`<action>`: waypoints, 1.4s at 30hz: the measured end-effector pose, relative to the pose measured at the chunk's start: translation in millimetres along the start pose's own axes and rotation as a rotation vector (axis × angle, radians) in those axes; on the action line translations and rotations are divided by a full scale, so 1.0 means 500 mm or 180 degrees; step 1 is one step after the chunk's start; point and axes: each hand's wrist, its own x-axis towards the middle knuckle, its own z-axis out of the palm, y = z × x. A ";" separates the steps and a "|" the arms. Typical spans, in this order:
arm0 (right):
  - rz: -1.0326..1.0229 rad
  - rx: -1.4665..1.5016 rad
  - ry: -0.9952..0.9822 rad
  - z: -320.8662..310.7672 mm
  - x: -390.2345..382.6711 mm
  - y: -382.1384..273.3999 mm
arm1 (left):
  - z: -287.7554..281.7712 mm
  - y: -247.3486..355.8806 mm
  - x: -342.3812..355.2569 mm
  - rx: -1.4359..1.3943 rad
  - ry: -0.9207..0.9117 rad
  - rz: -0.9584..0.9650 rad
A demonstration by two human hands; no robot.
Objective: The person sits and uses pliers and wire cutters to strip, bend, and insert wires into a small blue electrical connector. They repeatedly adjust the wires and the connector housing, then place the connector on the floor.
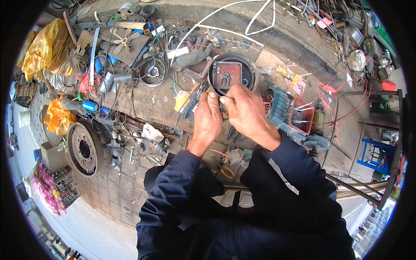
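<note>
My left hand (206, 119) and my right hand (250, 115) come together over the near edge of the bench. Both are closed, thumbs up, fingers curled toward each other. Whatever they pinch between them is too small and hidden to make out. Just beyond my knuckles sits a round dark metal pan (252, 69). A reddish square tray (234, 67) rests in it, with small metal fasteners (224, 79) inside. To the right of my right hand lies a teal motor housing (279, 108), its red terminal box (303, 115) showing white wires.
Yellow-handled pliers (226, 171) lie low between my knees. A grey glove (193, 57) and a ring-shaped metal part (153, 70) are on the bench beyond. At left stands a rusty wheel rim (85, 149). Thin red wires (346, 110) and a metal frame (392, 173) are at right.
</note>
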 end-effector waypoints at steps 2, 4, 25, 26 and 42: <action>-0.0488 -0.0349 0.0176 0.000 0.005 -0.007 | 0.004 0.001 0.001 0.0079 0.0017 -0.0126; 0.0125 0.0260 0.0152 0.008 0.004 -0.001 | 0.001 -0.001 0.002 -0.0218 0.0048 -0.0068; 0.1747 0.3092 -0.0506 0.015 -0.003 0.028 | -0.018 0.000 0.003 -0.2297 -0.0615 -0.1403; 0.1263 0.2467 -0.0380 0.013 -0.002 0.023 | -0.019 0.002 0.004 -0.2156 -0.0660 -0.1255; 0.1213 0.2259 -0.0619 -0.008 -0.013 0.051 | -0.018 -0.004 0.000 -0.1536 -0.0769 -0.0694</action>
